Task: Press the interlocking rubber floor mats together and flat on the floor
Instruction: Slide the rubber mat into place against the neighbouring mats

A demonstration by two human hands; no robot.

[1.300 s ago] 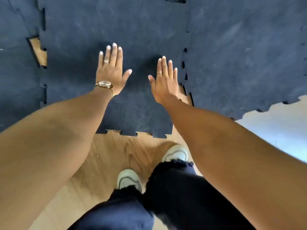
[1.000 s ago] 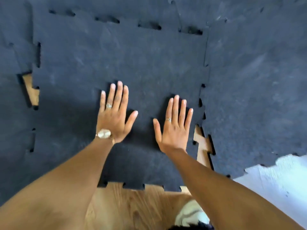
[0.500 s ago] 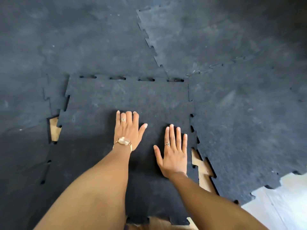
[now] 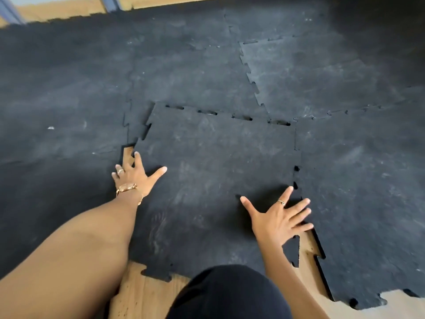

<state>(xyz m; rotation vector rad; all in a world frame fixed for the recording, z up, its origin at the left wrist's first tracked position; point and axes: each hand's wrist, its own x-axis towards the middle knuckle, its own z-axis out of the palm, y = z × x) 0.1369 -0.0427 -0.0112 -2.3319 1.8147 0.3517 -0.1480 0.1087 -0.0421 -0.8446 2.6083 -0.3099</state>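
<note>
At the far left, the dark rubber floor covering (image 4: 59,107) lies flat, its seams closed and hard to trace. Next comes the left seam of the loose square black rubber mat with toothed edges (image 4: 213,180), and here the work is unfinished: a gap of bare light wooden floor (image 4: 127,155) shows between the teeth, and the upper part of that edge appears to ride slightly over its neighbour. The left hand (image 4: 133,176) sits right at this gap, fingers spread and pressed flat on the mat's corner, thumb pointing inward; it grips nothing, though whether the outer fingers hook the edge cannot be told.

Along the mat's far edge, a row of dark slots (image 4: 230,115) suggests the tabs there are not fully seated. The middle of the mat looks flat enough.

Further right, the right hand (image 4: 279,217) is splayed wide open, palm down on the mat's right edge, its fingertips reaching across the seam, holding nothing. Above it that seam looks largely closed, apart from small holes; below it a long wedge of wood (image 4: 309,252) remains open beside the neighbouring black rubber mat (image 4: 358,203).

Judged so, the mat is placed and partly locked; three seams want pressing home, the lower right most of all.
</note>
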